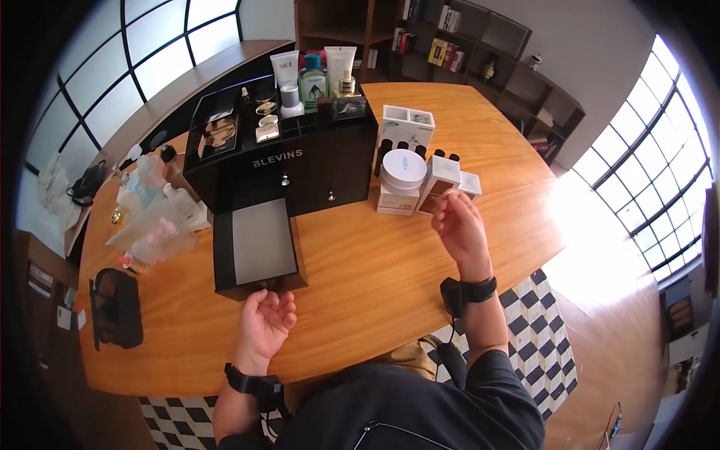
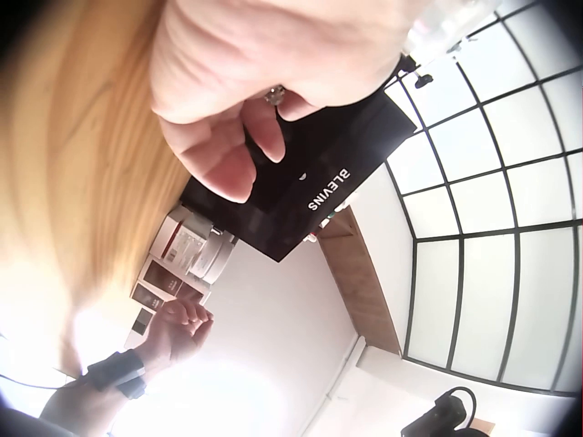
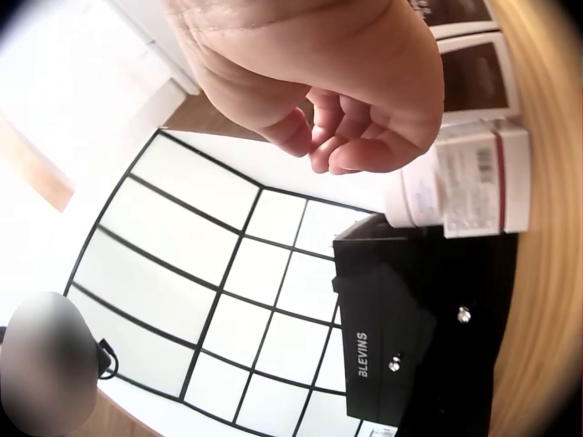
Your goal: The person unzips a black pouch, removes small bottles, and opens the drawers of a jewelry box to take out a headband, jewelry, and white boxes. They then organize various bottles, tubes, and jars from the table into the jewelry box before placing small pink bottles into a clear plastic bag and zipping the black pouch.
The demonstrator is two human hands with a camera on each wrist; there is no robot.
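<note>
A black BLEVINS organizer (image 1: 277,161) stands on the table, its lower left drawer (image 1: 264,241) pulled out and showing a bare grey base. My left hand (image 1: 265,330) is at the drawer's front edge, palm up, fingers loosely bent. Beside those fingers, a small shiny knob (image 2: 275,95) appears in the left wrist view; firm contact cannot be told. My right hand (image 1: 461,232) hangs in the air in front of the white boxes (image 1: 442,178), fingers loosely curled, holding nothing. A round white jar (image 1: 403,168) sits on a box left of it.
Tubes and a green bottle (image 1: 313,86) stand on the organizer. Wrapped bottles and clear plastic (image 1: 157,217) lie to its left. A black case (image 1: 118,307) rests near the table's left edge. A white divided box (image 1: 407,126) stands behind the jar.
</note>
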